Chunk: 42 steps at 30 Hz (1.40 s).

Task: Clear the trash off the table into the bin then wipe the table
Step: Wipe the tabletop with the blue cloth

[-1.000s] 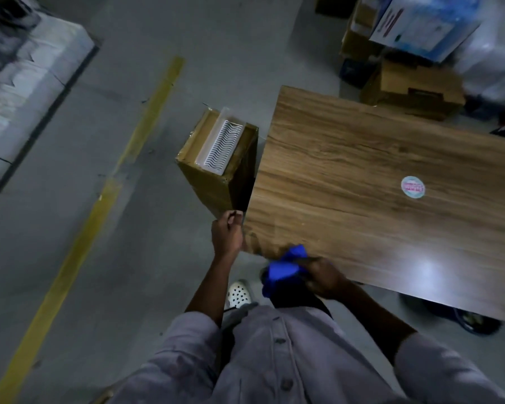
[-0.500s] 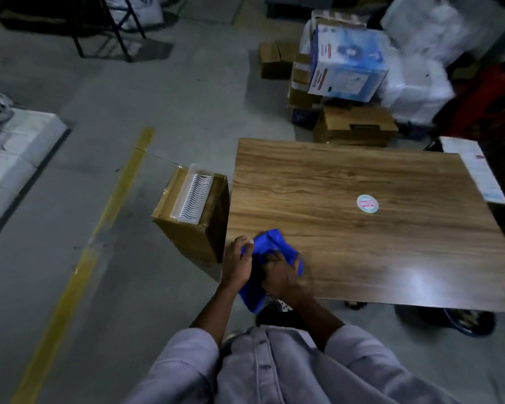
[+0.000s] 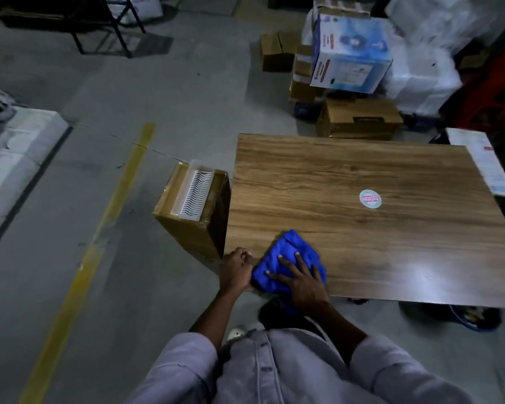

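At the near left corner of the wooden table (image 3: 391, 243), a blue cloth (image 3: 286, 246) lies bunched beneath the right hand (image 3: 302, 279), which presses flat on it with fingers straight and spread; part of the cloth hangs over the near edge. The left hand (image 3: 235, 269), fingers curled, sits at the corner against the cloth's left side; whether it grips anything cannot be told. A round sticker (image 3: 370, 198) lies well apart.

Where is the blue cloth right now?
Head view: the cloth lies on the near left corner of the table, pressed under the right hand; the left hand sits at the edge beside it.
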Motion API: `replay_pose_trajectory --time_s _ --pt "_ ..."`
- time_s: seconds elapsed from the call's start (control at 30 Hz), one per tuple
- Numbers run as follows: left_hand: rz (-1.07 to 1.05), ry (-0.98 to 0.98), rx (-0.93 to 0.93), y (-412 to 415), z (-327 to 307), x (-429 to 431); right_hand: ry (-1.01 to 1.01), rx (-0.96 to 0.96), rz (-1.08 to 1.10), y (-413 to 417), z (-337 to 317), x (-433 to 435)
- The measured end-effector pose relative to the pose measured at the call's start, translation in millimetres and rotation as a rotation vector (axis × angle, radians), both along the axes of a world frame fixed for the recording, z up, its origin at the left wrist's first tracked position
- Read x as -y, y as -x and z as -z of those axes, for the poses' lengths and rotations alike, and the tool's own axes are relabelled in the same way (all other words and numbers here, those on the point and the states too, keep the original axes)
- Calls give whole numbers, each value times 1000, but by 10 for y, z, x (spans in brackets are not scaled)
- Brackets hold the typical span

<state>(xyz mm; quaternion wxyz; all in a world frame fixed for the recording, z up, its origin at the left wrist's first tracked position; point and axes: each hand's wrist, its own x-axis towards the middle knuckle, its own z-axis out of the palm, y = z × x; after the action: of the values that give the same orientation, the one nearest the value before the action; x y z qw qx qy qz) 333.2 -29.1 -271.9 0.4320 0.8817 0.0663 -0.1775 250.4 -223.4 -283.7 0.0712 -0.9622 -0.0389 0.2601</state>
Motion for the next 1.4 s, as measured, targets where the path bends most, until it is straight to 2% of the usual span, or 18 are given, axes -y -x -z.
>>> replay_pose_trajectory --time_s 0.13,0.27,0.37,0.47,0.6,0.67,0.73,0.9,0.97,1.0,1.1,1.13,1.17,1.23,1.3,1.33,1.4 --pt "-28 4 -63 4 68 -115 -90 111 109 469 131 606" --pt "-180 25 -6 -16 79 -180 -197 546 446 443 -284 778" --pt "-334 63 19 -7 47 -238 -242 722 443 98 -525 430" --pt "-454 60 29 6 45 -310 -264 651 248 -167 -470 -162" --pt "-426 39 42 63 33 -413 -97 264 -233 -109 134 -740" --pt "-354 34 39 105 38 -439 -49 195 -301 -15 356 -762" --pt "-242 22 60 135 37 -429 -58 242 -264 18 401 -687" --pt "-6 28 41 144 7 -256 -47 256 49 196 329 -77" --pt "97 -14 19 141 20 -174 -60 351 168 446 356 345" --pt "137 -48 29 144 26 -145 -51 403 282 563 381 577" --pt "137 -62 67 141 18 -122 -27 447 979 639 157 1064" --pt "106 -41 64 129 8 -127 -61 500 1141 539 -2 1105" --pt "69 -24 65 114 -8 -129 -124 583 1203 389 -142 1070" --pt "-10 -3 106 84 -34 -114 -295 754 1083 52 -415 753" --pt "-87 12 197 70 -92 -100 -296 836 807 -236 -553 236" --pt "-116 13 242 59 -128 -101 -232 757 660 -341 -539 -57" --pt "-161 17 298 39 -152 -118 -97 460 406 -471 -367 -607"
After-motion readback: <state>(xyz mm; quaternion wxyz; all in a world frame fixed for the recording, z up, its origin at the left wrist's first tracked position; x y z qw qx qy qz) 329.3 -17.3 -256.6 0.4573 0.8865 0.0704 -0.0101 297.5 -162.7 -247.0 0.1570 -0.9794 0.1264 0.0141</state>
